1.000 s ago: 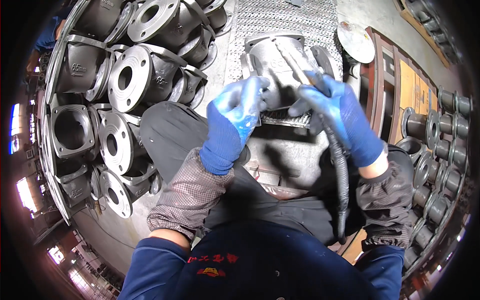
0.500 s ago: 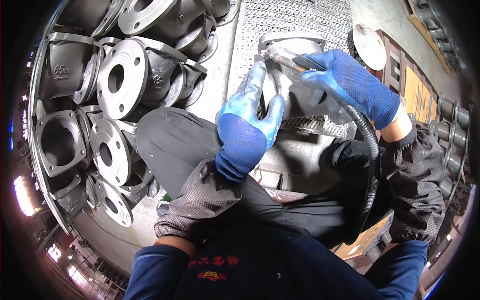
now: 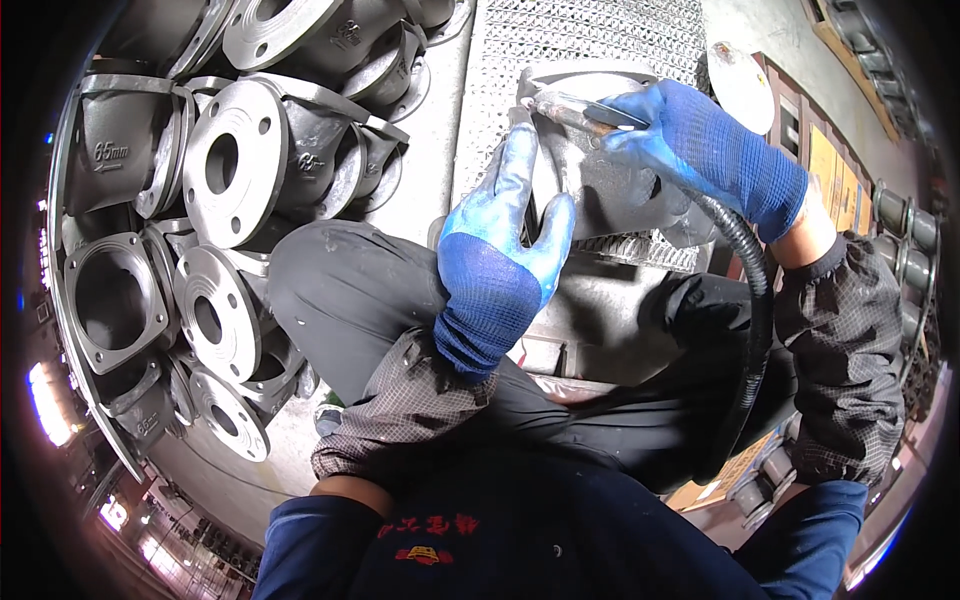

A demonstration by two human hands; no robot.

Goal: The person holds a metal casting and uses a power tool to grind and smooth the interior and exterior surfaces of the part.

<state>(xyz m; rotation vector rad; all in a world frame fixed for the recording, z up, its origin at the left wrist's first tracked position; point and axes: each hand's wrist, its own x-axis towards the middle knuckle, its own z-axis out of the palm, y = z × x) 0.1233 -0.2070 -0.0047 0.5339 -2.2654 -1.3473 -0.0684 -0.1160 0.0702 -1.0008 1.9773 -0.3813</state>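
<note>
A grey cast-metal valve body [image 3: 615, 195] with flanged ends lies in front of me on a textured metal-mesh surface. My right hand [image 3: 700, 150], in a blue coated glove, is closed around a slim metal die grinder [image 3: 570, 112]. Its tip meets the upper left corner of the casting's flange. A black corrugated hose [image 3: 757, 330] runs from the tool down past my right forearm. My left hand [image 3: 505, 240], gloved alike, lies against the left flange with fingers stretched out and thumb apart. The index fingertip is just below the grinder's tip.
Several similar flanged castings [image 3: 235, 165] are stacked at the left. The mesh surface [image 3: 590, 30] continues behind the workpiece. A pale round disc [image 3: 740, 88] stands at the right, beside cardboard boxes [image 3: 835, 180]. More grey parts [image 3: 905, 250] line the far right.
The view has shifted slightly. Both hands keep nearly the same places, and the grinder's tip stays at the flange corner.
</note>
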